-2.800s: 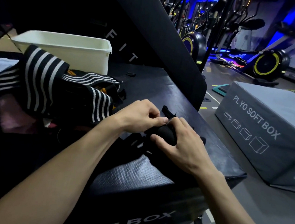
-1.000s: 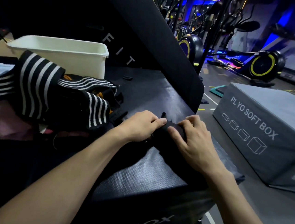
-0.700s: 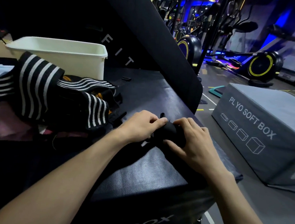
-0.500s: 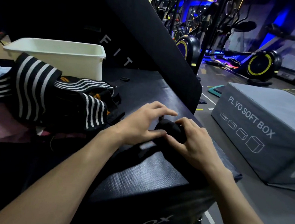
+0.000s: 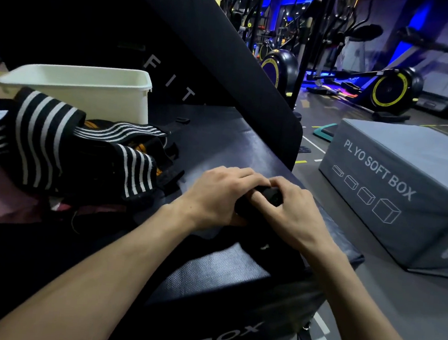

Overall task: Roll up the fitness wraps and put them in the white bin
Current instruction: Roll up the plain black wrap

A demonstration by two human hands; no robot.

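Observation:
A black fitness wrap (image 5: 270,197) lies partly rolled on top of the dark plyo box (image 5: 220,142). My left hand (image 5: 215,196) curls over the roll from the left, and my right hand (image 5: 287,210) grips it from the right, so most of the roll is hidden. The wrap's loose tail (image 5: 262,243) trails toward me. A pile of black-and-white striped wraps (image 5: 47,138) sits to the left. The white bin (image 5: 83,89) stands behind that pile at the back left.
A tall black padded panel (image 5: 227,53) leans behind the box. A grey plyo soft box (image 5: 394,190) stands on the floor to the right. Exercise bikes (image 5: 387,86) fill the background. The dark box's right edge drops to the floor just beyond my right hand.
My left hand, whose fingers were stretched out over the roll half a second ago, has curled back down on it. Both hands have kept turning the roll in place.

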